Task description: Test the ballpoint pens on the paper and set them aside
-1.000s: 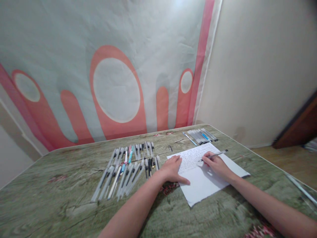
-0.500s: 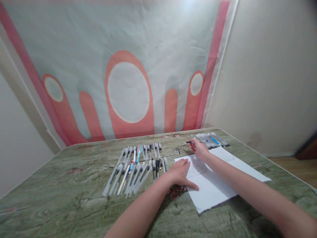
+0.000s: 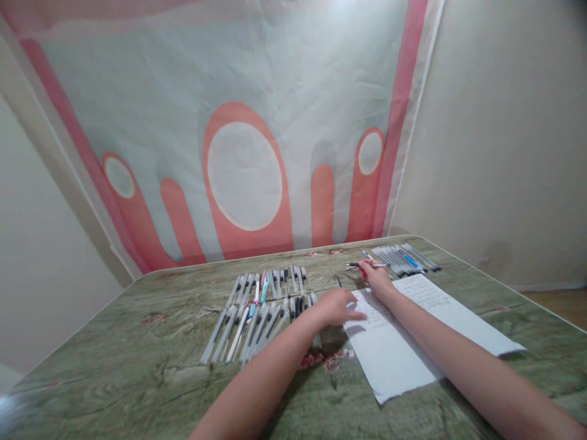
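Note:
My right hand (image 3: pixel 376 278) is closed round a slim pen (image 3: pixel 353 265), just beyond the top edge of the paper. The pen lies nearly level, its dark end pointing left. A white sheet of paper (image 3: pixel 394 360) with rows of handwriting on its far part lies under my right forearm. My left hand (image 3: pixel 337 307) hovers by the sheet's left edge, thumb and fingers apart, with nothing visible in it. Close to its left are two rows of clear-barrelled pens (image 3: pixel 220 333), partly hidden behind my left forearm. A small dark curved piece (image 3: pixel 338 280) rests between the hands.
Several slim pens (image 3: pixel 394 260), one with a blue part, lie side by side at the far right of the wood-patterned table (image 3: pixel 151 366). A pink and white printed hanging (image 3: pixel 247 177) covers the wall behind the table's far edge.
My left hand has lifted from the paper and drawn its thumb inward. My right hand still holds the pen at the sheet's top edge. The view has shifted slightly.

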Demonstrator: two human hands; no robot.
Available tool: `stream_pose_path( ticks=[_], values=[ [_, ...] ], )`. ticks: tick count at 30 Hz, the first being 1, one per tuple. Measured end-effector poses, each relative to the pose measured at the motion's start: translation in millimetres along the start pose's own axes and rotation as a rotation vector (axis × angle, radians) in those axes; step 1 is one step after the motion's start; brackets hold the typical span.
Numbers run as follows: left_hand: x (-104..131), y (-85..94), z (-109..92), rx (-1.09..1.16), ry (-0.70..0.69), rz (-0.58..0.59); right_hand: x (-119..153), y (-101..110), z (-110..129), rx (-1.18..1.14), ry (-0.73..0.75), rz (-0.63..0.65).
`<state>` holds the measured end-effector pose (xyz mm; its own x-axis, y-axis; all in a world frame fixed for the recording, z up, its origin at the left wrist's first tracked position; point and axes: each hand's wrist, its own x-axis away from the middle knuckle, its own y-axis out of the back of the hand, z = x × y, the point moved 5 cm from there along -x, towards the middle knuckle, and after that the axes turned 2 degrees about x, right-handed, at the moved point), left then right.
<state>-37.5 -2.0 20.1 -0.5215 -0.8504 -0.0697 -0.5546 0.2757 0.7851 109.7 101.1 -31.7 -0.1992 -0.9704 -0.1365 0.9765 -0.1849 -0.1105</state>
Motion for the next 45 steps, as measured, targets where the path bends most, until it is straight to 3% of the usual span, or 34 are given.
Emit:
stream_pose_path(
  ticks=[4,8,13,17,20,27,31,35,45],
  values=[
    [-31,21.9,31,-0.102,0.157,-0.300,0,1,-2,-0.008,-0.005,-0.026],
    [-50,21.9,50,-0.045,0.328,-0.432,-1,2,-2,0.048,0.020,-0.019],
    [-58,9.4,53,0.099,0.340,-0.422,1,1,0,0.119,0.047,0.007],
    [-50,14.6,51,0.111,0.300,-0.450,12,-2,13,0.290,0.155,0.041],
    [-40,23.6,53,0.336,0.274,-0.495,28,-11,34,0.441,0.385,0.092],
    [-13,34.3,76,1.219,0.375,-0.640,80,-42,70,0.736,0.979,0.349],
    [-5,36.9,86,1.404,0.388,-0.723,101,-54,74,0.831,1.197,0.508],
    [-4,37.3,89,1.460,0.370,-0.718,107,-59,72,0.874,1.278,0.582],
    [-4,32.4,90,1.486,0.380,-0.682,107,-62,69,0.932,1.278,0.620]
  ],
)
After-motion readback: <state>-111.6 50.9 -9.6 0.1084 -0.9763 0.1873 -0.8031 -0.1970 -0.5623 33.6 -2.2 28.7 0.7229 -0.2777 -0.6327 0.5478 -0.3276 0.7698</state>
